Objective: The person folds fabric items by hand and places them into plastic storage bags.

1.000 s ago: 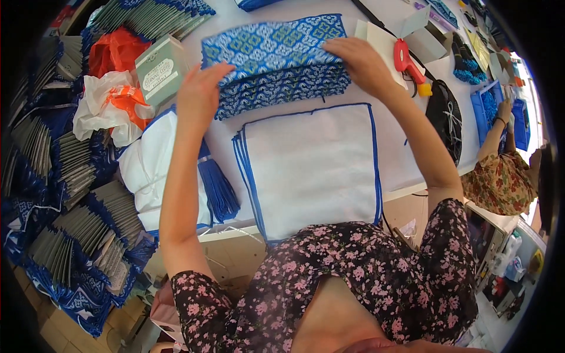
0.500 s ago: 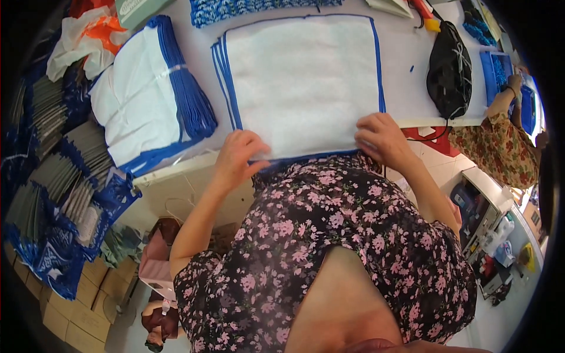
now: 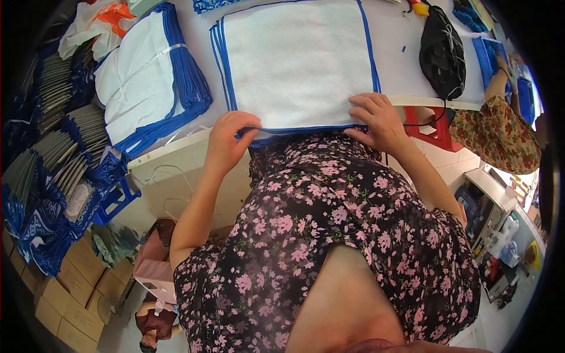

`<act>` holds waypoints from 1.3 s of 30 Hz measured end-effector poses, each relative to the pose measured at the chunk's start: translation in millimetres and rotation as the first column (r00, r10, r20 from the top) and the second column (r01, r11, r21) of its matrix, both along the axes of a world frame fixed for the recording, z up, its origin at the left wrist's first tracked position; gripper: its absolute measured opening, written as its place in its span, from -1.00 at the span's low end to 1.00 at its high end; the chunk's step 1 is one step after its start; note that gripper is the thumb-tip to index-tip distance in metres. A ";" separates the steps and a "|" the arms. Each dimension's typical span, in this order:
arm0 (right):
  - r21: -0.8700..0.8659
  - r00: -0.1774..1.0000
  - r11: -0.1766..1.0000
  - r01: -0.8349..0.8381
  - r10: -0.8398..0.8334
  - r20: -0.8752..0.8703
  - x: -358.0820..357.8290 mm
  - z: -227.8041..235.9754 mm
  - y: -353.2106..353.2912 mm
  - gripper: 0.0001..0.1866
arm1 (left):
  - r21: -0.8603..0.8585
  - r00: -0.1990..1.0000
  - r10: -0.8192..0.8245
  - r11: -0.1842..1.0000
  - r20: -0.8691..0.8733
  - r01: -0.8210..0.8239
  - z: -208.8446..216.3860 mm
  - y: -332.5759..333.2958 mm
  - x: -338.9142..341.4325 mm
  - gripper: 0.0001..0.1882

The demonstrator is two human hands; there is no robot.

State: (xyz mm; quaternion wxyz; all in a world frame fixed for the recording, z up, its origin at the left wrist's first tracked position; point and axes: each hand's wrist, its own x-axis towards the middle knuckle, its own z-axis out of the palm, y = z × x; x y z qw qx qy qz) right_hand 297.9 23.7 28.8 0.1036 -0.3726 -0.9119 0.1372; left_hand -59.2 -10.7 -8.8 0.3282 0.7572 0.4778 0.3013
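The left hand [image 3: 226, 140] has its thumb and fingers [image 3: 245, 119] closed on the blue hem of the white cloth [image 3: 297, 65], at its near left corner. The right hand [image 3: 381, 125] rests at the near right corner, its fingers bent over the top and the thumb set lower, by the hem; the thumb is partly in shade, so I cannot tell whether it grips. The cloth lies flat on the table [image 3: 397, 73], stretching away beyond both sets of fingers, with more blue edges showing under its left side. Its near edge, between the hands, meets the flowered dress [image 3: 335, 229].

Left of the left fingers, and farther off, lies a tied bundle [image 3: 138, 70], white with blue edges; past that is a plastic bag [image 3: 88, 29]. Beyond the right fingers, to the right, lies a black bag [image 3: 440, 59]. Farther right of them is a co-worker [image 3: 494, 132].
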 end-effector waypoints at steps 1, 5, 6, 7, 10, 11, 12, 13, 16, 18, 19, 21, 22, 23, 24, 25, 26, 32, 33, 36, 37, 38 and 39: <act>0.004 1.000 1.000 0.001 -0.001 -0.001 -1.9 -2.2 0.7 -0.77 | -0.153 0.987 0.090 0.986 0.133 -0.070 -5.8 0.3 -0.2 -0.88; 0.090 0.998 0.995 0.047 -0.044 -0.035 -0.3 -15.4 7.4 -0.76 | -0.435 0.900 0.282 0.892 0.332 -0.119 -13.2 7.5 -4.6 -0.87; 0.099 0.997 0.994 0.052 -0.045 -0.069 1.3 -17.5 9.5 -0.76 | -0.432 0.901 0.280 0.894 0.331 -0.119 -12.4 8.1 -2.8 -0.87; 0.103 0.996 0.993 0.053 -0.046 -0.071 0.4 -17.2 9.6 -0.76 | -0.336 0.926 0.280 0.923 0.251 -0.188 -10.5 8.4 1.1 -0.86; 0.110 0.998 0.993 0.048 -0.042 -0.055 -1.3 -16.5 6.6 -0.77 | -0.082 0.967 0.237 0.970 0.093 -0.230 -5.1 13.5 2.6 -0.84; 0.124 0.997 0.991 0.051 -0.043 -0.067 -0.3 -19.5 5.8 -0.78 | 0.066 0.979 0.202 0.977 0.007 -0.202 -3.1 15.6 1.0 -0.83; 0.138 0.996 0.989 0.054 -0.044 -0.078 0.9 -20.7 5.8 -0.78 | 0.073 0.979 0.202 0.977 0.005 -0.202 -7.2 15.8 -4.3 -0.83; 0.144 0.996 0.988 0.054 -0.043 -0.081 1.9 -19.6 7.0 -0.78 | 0.013 0.979 0.196 0.980 0.055 -0.197 -15.9 14.8 -12.4 -0.82; 0.052 0.983 0.995 0.087 -0.078 -0.165 12.0 -14.6 5.3 -0.78 | -0.033 0.969 0.209 0.978 0.130 -0.206 -7.9 10.9 -12.0 -0.81; 0.037 0.991 0.998 0.056 -0.051 -0.127 19.8 -2.3 -6.7 -0.76 | -0.010 0.961 0.232 0.972 0.147 -0.233 7.0 -2.4 -13.7 -0.82; 0.013 0.990 0.999 0.047 -0.044 -0.134 19.1 3.4 -12.7 -0.78 | 0.044 0.979 0.200 0.979 0.032 -0.201 13.3 -13.1 -17.1 -0.81; -0.115 0.995 0.992 0.055 -0.064 -0.079 18.3 14.8 -23.7 -0.79 | 0.054 0.981 0.184 0.982 -0.067 -0.180 19.3 -25.8 -16.5 -0.80; -0.248 0.997 0.966 0.069 -0.077 -0.024 18.3 17.6 -27.6 -0.80 | 0.053 0.981 0.183 0.982 -0.068 -0.180 15.5 -27.8 -16.6 -0.80; -0.250 0.995 0.963 0.097 -0.101 0.000 15.9 23.3 -30.0 -0.85 | -0.066 0.973 0.222 0.972 -0.067 -0.226 14.3 -31.3 -17.7 -0.80; -0.254 0.995 0.963 0.096 -0.100 -0.003 14.0 25.7 -26.5 -0.85 | -0.185 0.963 0.260 0.945 -0.072 -0.269 12.8 -33.9 -18.9 -0.81; -0.397 0.966 0.891 0.221 -0.255 -0.034 12.2 25.7 -19.0 -0.86 | -0.188 0.962 0.261 0.944 -0.076 -0.271 9.7 -32.1 -18.4 -0.81; -0.533 0.910 0.778 0.333 -0.412 -0.033 11.1 26.3 -11.6 -0.86 | -0.236 0.931 0.362 0.910 0.053 -0.340 4.1 -24.5 -14.8 -0.81; -0.606 0.750 0.714 0.350 -0.601 -0.275 -4.9 -5.9 53.1 -0.83 | -0.381 0.642 0.639 0.769 0.424 -0.513 -5.5 19.1 12.6 -0.81; -0.598 0.738 0.721 0.350 -0.606 -0.298 -7.7 -8.5 57.8 -0.82 | -0.335 0.630 0.672 0.741 0.389 -0.582 -6.2 22.5 14.8 -0.80; -0.584 0.715 0.711 0.391 -0.635 -0.294 -13.9 -14.4 59.8 -0.80 | -0.303 0.612 0.723 0.690 0.321 -0.657 -8.8 23.0 21.1 -0.79; -0.585 0.710 0.693 0.421 -0.653 -0.263 -12.7 -16.9 58.6 -0.79 | -0.318 0.596 0.747 0.664 0.295 -0.676 -7.3 20.7 24.4 -0.79; -0.591 0.714 0.691 0.417 -0.651 -0.257 -15.5 -14.3 57.5 -0.79 | -0.326 0.575 0.775 0.632 0.264 -0.703 -2.2 18.2 25.1 -0.79; -0.562 0.723 0.684 0.465 -0.660 -0.206 -18.2 -9.1 54.4 -0.79 | -0.332 0.564 0.784 0.621 0.260 -0.710 0.7 16.6 26.2 -0.78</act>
